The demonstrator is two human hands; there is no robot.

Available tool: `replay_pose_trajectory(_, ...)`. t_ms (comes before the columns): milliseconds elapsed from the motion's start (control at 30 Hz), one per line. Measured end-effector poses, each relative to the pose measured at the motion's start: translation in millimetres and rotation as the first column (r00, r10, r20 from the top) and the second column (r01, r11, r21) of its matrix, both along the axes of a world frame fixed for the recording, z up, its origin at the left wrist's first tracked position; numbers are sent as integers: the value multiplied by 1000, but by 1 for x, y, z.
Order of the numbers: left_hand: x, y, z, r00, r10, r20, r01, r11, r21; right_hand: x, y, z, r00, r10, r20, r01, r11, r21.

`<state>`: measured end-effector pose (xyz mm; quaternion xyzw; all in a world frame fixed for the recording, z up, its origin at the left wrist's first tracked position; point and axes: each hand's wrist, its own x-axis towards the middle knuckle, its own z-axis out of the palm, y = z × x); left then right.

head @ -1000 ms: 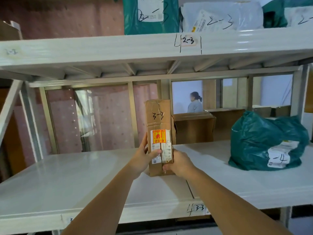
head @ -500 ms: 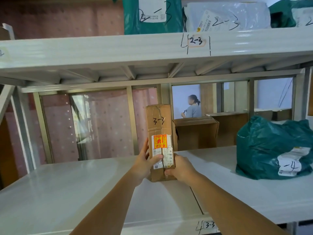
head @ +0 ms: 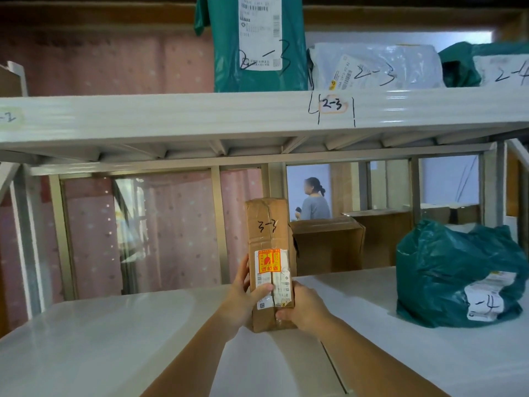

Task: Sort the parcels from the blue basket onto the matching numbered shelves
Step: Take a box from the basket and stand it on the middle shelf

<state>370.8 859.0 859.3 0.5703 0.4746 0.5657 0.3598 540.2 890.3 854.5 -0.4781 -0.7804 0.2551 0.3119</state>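
Note:
A tall brown cardboard parcel [head: 269, 230], marked 3-3 in black pen with an orange sticker and white label, stands upright on the white lower shelf [head: 114, 339]. My left hand [head: 243, 299] grips its left side, thumb across the label. My right hand [head: 303, 308] grips its lower right corner. The blue basket is out of view.
A green bag [head: 446, 270] marked -4 lies on the same shelf to the right. The upper shelf [head: 200, 116] carries a 2-3 tag [head: 332, 104], a green bag [head: 257, 44], a white bag [head: 375, 67] and another green bag [head: 486, 67]. A person [head: 313, 202] and open cartons [head: 329, 242] stand behind.
The view has tilted upward and come closer, so the shelf's front edge label has dropped out of sight. Both hands keep their hold on the upright parcel.

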Motion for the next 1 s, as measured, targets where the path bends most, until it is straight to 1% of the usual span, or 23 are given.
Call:
replay_pose_trajectory(100,-1,-1,3,1000,2,25,-2,1000,-20,3,-2,4,1000,2,-25,-3,999,-42)
replay_pose_trajectory(200,-2,-7,9,1000,-12,0,12,999,-50,7,-4,7,997,10,-77,-16,997,-76)
replay_pose_trajectory(367,5,-27,12,990,12,-137,-31,990,-137,10,-13,12,994,41,-98,-50,995,-88)
replay_pose_trajectory(433,5,-37,10,980,23,-195,-56,984,-168,11,-21,14,996,47,-70,-54,994,-98)
replay_pose_trajectory(533,5,-59,7,949,47,-311,-117,971,-210,18,-35,17,1000,13,-24,-16,993,-120)
replay_pose_trajectory(600,6,-76,10,902,79,-425,-195,952,-236,29,-44,19,1000,14,11,-13,993,-115)
replay_pose_trajectory(633,6,-83,10,864,90,-495,-241,938,-250,37,-51,20,998,27,49,-21,994,-111)
replay_pose_trajectory(733,5,-103,7,738,58,-672,-315,911,-267,62,-67,20,969,44,244,-28,997,-71)
replay_pose_trajectory(833,3,-119,0,645,30,-764,-332,911,-245,87,-83,18,900,5,436,-3,1000,-4)
replay_pose_trajectory(900,7,-132,-4,576,13,-818,-322,922,-213,103,-92,16,875,-22,483,6,999,35)
replay_pose_trajectory(1000,19,-153,-7,451,-43,-891,-307,931,-200,126,-107,13,860,-40,509,16,998,52)
